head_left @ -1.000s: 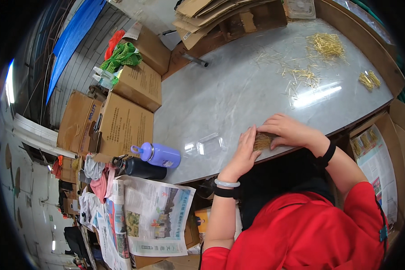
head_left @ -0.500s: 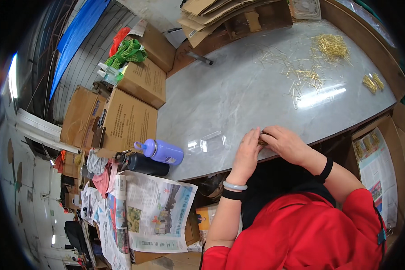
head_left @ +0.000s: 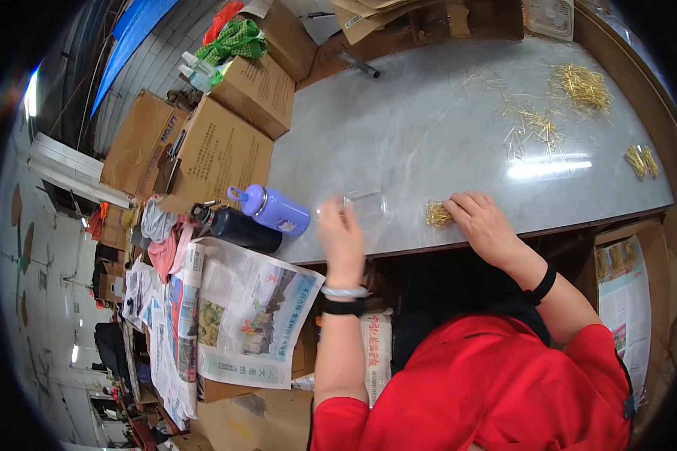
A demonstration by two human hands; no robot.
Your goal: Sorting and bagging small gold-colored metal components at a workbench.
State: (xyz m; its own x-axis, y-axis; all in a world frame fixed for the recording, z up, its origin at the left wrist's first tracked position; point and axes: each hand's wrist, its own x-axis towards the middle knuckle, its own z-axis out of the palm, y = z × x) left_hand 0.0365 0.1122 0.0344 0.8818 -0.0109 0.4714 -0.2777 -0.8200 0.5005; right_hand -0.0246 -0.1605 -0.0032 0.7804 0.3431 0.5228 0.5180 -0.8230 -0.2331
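Note:
My right hand [head_left: 486, 227] has its fingers closed on one end of a small bundle of thin gold-coloured wire pieces [head_left: 437, 215], near the front edge of the grey table [head_left: 429, 135]. My left hand [head_left: 341, 237] is apart from it, above the table's front edge beside a clear plastic piece [head_left: 370, 207]. Motion blurs the left fingers, so their grip cannot be made out. Farther back on the right lie a large heap of loose gold pieces [head_left: 581, 87], a thin scatter of them [head_left: 540, 128] and two small bundles [head_left: 641, 161].
Left of my left hand, a purple bottle [head_left: 280, 212] and a black bottle [head_left: 242, 228] lie on their sides. Cardboard boxes [head_left: 222, 146] line the table's left end. Newspaper [head_left: 256, 308] covers a surface at lower left. A metal tube [head_left: 359, 65] lies towards the back.
My hands were together over the bundle. The left has let go and swung left towards the clear plastic piece, while the right stays at the bundle. The view has shifted slightly.

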